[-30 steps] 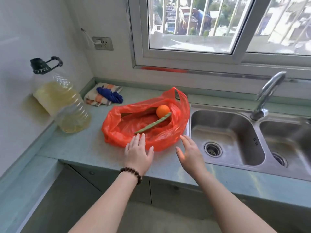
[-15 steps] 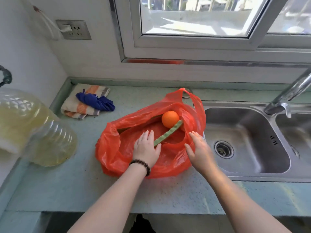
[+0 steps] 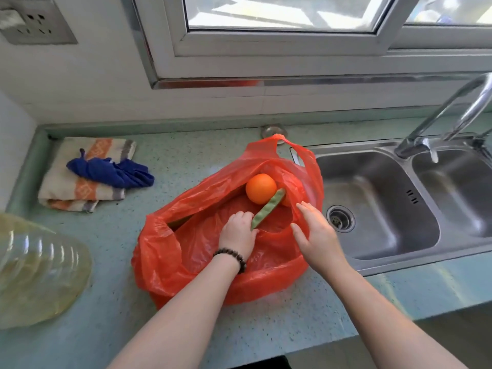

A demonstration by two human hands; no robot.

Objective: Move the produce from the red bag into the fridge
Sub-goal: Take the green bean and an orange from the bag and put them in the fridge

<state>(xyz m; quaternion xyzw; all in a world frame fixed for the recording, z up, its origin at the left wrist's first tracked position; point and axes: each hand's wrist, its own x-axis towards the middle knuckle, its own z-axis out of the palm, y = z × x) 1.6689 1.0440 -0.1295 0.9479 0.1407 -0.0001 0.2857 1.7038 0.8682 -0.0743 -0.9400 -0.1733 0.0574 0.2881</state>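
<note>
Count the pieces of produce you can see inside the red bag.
2 clearly: an orange at the far end, a green bean pod leaning against it. Another orange shape peeks behind; more may be hidden.

The green speckled counter (image 3: 111,235) runs along the wall under the window. A red bag (image 3: 186,257) lies open on it, just beside the sink (image 3: 372,265) set into the counter. A folded striped towel (image 3: 85,193) with a blue cloth (image 3: 114,173) on top sits near the back, and a big clear bottle (image 3: 34,272) stands at the left edge.
</note>
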